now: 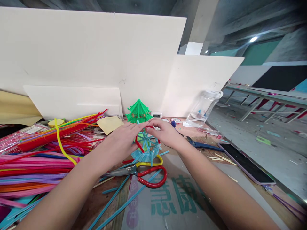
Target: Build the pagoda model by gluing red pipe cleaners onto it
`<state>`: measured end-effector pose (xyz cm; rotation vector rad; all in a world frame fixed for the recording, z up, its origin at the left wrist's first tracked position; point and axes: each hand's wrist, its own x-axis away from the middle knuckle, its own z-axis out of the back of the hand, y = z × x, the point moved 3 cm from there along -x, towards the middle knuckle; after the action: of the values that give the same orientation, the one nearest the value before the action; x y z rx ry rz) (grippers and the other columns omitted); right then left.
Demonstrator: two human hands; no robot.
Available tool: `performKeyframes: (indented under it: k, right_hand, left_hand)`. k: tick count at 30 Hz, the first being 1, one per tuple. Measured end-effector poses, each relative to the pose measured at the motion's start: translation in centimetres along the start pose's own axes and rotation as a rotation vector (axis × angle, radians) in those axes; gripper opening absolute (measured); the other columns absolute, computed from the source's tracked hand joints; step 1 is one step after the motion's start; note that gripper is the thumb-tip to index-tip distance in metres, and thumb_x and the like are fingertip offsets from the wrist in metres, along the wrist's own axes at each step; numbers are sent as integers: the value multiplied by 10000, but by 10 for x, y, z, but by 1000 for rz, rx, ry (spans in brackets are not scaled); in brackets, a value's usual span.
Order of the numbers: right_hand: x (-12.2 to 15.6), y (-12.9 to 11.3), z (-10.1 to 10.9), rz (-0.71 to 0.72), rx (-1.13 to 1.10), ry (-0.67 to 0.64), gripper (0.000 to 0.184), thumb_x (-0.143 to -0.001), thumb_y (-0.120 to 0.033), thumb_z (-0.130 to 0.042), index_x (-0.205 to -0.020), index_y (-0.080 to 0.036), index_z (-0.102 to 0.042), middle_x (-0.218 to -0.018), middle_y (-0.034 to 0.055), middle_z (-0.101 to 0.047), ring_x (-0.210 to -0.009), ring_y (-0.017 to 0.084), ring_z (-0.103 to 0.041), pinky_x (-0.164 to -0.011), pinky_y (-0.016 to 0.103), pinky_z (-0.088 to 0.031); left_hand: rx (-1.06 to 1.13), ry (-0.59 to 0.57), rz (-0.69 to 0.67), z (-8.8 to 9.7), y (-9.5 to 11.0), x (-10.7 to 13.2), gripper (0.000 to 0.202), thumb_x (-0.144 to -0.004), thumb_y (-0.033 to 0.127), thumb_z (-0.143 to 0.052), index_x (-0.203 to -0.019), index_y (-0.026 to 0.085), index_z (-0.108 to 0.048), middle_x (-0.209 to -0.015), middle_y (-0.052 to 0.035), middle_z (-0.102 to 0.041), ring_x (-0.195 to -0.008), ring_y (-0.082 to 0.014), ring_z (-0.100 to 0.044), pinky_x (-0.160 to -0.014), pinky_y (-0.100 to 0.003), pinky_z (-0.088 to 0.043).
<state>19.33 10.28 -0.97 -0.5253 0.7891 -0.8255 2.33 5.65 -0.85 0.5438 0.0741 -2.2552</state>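
My left hand (127,134) and my right hand (164,130) meet in the middle, fingertips pinched together around a bent red pipe cleaner (139,143). It curves over a light-blue roof-shaped piece made of pipe cleaners (147,153), which sits directly below my hands. My fingers partly cover the top of that blue piece, so whether they also touch it is hidden. Just behind my fingertips stands a green pointed pipe-cleaner roof (139,111). Nearer me lie scissors (152,175) with one red and one yellow handle loop, untouched.
Bundles of colored pipe cleaners (31,172) fill the left side. White boards (91,57) stand behind. On the right are a clear plastic jug (203,107), blue-handled pliers (206,146), small wooden sticks (224,158) and a phone (247,163). Loose blue pipe cleaners (112,201) lie in front.
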Motion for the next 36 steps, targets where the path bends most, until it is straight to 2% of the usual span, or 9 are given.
performKeyframes:
  k: [3, 10, 14, 19, 24, 26, 28, 32, 36]
  right_hand:
    - [0, 1, -1, -4, -15, -40, 144, -846, -275, -604, -906, -191, -704, -1007, 36, -677, -971, 185, -609, -907, 330, -435]
    - [-1, 3, -1, -27, 16, -61, 96, -799, -250, -673, -860, -185, -708, -988, 33, -673, -958, 192, -615, -886, 325, -441]
    - [0, 2, 0, -23, 52, -17, 104, -821, -281, -667, -853, -183, -682, -1001, 36, -677, -959, 191, -615, -879, 331, -439]
    - [7, -6, 13, 46, 72, 43, 381, -822, -305, -705, -1175, -223, -589, -1208, 53, -642, -1105, 194, -591, -942, 332, -441]
    - [15, -26, 17, 307, 531, 112, 334, -816, -295, -731, -1092, -180, -584, -1122, 103, -633, -1088, 276, -550, -947, 417, -422]
    - [17, -32, 12, 351, 683, 128, 362, -806, -285, -738, -1098, -161, -563, -1099, 131, -619, -1066, 307, -530, -934, 458, -415]
    - [19, -36, 8, 369, 751, 144, 337, -818, -256, -717, -1093, -157, -548, -1095, 138, -605, -1049, 312, -517, -914, 466, -420]
    - [21, -39, 5, 446, 813, 152, 130, -889, -162, -587, -1017, -165, -565, -1087, 125, -593, -1028, 290, -500, -917, 437, -414]
    - [20, -39, 5, 507, 864, 172, 189, -903, -100, -500, -1072, -155, -562, -1110, 138, -588, -1018, 281, -487, -960, 440, -394]
  left_hand:
    - [-3, 8, -2, 0, 0, 0, 627, -839, 143, -529, -1440, 233, -370, -1327, -81, -595, -1223, -225, -543, -1077, -407, -398]
    - [-6, -7, 5, -2, -1, -1, 585, -847, 157, -520, -1417, 204, -396, -1352, -91, -578, -1246, -224, -526, -1089, -395, -390]
    - [-14, -3, -9, -2, -2, -1, 604, -856, 179, -530, -1438, 203, -369, -1369, -93, -567, -1254, -222, -520, -1097, -396, -381]
    - [-29, 8, 0, -1, -2, 1, 549, -880, 224, -534, -1412, 198, -405, -1366, -101, -563, -1241, -241, -522, -1066, -402, -403]
    - [-33, 12, 18, 0, 0, 0, 604, -869, 215, -556, -1436, 197, -351, -1333, -110, -580, -1220, -253, -535, -1036, -402, -425]
    - [-41, 5, 26, 0, 1, -1, 620, -865, 201, -552, -1443, 188, -328, -1311, -119, -590, -1201, -252, -550, -1034, -408, -428]
    - [-55, 0, 44, 0, 2, -1, 666, -855, 191, -552, -1465, 189, -283, -1296, -125, -595, -1196, -259, -556, -1023, -420, -436]
    - [-87, 0, 75, 0, 3, -2, 746, -834, 188, -558, -1489, 176, -202, -1279, -139, -594, -1238, -281, -530, -998, -434, -456]
    - [-91, 4, 63, 0, 3, -1, 752, -839, 219, -561, -1490, 176, -188, -1272, -137, -595, -1253, -288, -517, -992, -432, -463]
